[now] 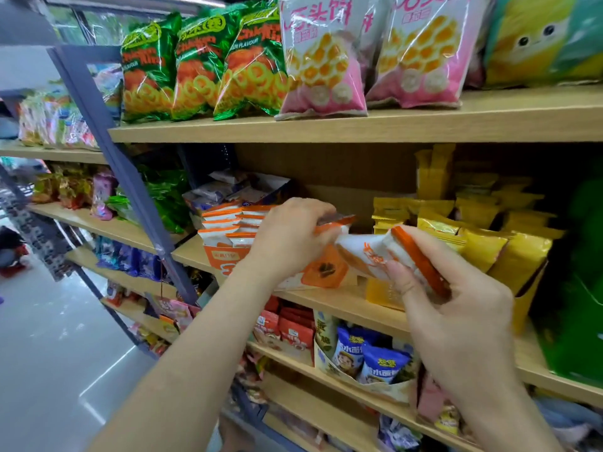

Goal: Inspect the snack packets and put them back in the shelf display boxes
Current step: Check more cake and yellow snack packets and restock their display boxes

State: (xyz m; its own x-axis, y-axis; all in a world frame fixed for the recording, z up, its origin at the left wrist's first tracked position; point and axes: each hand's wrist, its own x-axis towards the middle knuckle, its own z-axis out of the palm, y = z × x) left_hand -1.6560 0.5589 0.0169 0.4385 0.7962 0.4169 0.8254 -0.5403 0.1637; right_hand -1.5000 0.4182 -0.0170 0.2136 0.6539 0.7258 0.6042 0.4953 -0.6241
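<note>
Your left hand (290, 238) pinches an orange-and-white packet (341, 221) right above the orange display box (225, 257) on the middle shelf (326, 300). Your right hand (463, 298) grips a second packet (368, 252) just beside it, near the yellow packets (483, 246).

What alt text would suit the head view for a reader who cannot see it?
The left hand grips a white-and-orange packet over its orange display box on a shop shelf; the right hand pinches a second packet beside yellow packets.
</note>
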